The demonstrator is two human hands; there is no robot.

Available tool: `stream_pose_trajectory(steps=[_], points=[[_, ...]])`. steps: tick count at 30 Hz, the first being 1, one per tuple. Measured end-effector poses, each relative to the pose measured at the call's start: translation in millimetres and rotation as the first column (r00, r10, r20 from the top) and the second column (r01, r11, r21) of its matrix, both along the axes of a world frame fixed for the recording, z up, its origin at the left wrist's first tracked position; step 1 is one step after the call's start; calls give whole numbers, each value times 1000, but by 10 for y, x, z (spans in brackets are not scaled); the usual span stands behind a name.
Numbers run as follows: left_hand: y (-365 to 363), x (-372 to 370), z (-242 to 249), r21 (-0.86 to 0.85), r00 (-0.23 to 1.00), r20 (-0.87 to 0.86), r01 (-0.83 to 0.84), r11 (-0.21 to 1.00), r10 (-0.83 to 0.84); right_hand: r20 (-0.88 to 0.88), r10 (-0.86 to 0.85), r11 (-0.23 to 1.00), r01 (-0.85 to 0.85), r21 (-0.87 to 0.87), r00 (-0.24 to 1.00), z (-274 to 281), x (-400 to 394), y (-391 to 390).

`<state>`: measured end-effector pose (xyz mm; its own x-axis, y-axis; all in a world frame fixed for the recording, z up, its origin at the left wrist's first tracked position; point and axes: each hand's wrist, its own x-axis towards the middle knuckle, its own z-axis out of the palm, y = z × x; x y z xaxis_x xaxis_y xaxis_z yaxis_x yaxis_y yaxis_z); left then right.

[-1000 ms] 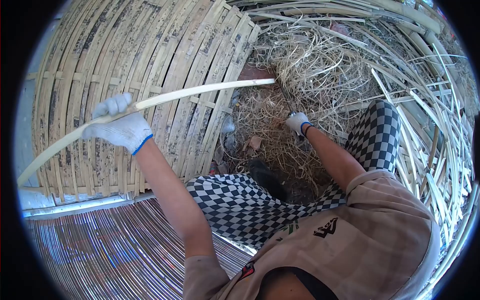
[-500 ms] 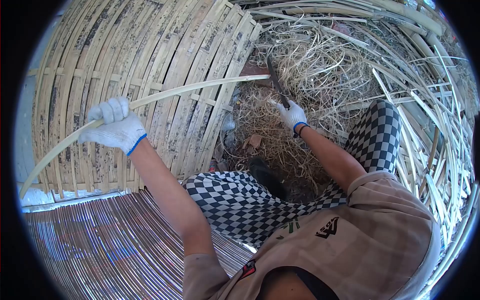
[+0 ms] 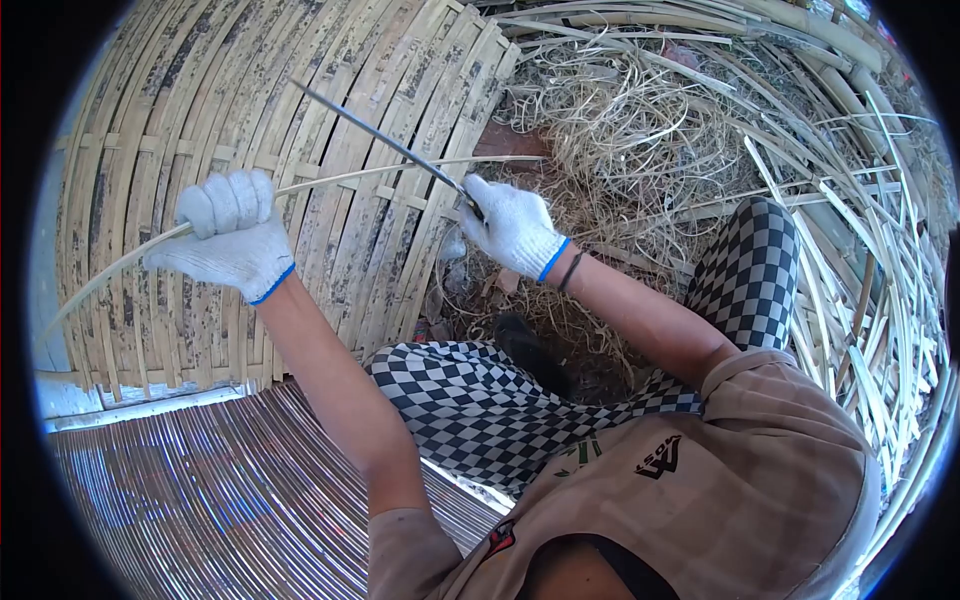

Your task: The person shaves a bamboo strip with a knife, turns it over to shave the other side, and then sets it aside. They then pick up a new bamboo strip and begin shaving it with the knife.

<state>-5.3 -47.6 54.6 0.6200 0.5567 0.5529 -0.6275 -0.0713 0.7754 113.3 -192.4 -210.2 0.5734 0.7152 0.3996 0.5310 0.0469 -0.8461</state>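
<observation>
Gripping pale strip [image 3: 330, 180] in gloved left hand [image 3: 226, 226], over slatted panel [image 3: 200, 90], out to edge of loose shavings [image 3: 640, 140]. Grasping knife [image 3: 400, 149] in right hand [image 3: 512, 226], aimed across strip in view; cannot tell whether touching. For control: steady strip against flexing, hold left hand well clear, set knife at shallow angle, stroke evenly with light pressure, direct strokes away from legs [image 3: 460, 410].
</observation>
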Motion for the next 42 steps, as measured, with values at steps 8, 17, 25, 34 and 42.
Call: stream_pose_trajectory(steps=[8,17,25,34,42], points=[[-108,65,-26,-11,972,-13,-233,972,233,-254,-73,915,-37,-403,965,-782,264,102],[-34,172,31,-19,891,9,-454,891,455,-138,-52,969,16,-246,989,-588,160,107],[444,-207,-52,9,925,0,-381,925,381,-54,54,956,-67,-284,997,-259,61,51],[349,-217,-72,7,957,18,-290,957,290,-78,-113,826,50,-562,990,-1255,384,129],[236,-20,24,-20,940,-6,-341,940,341,-5,-7,965,6,-261,1000,-484,135,95]])
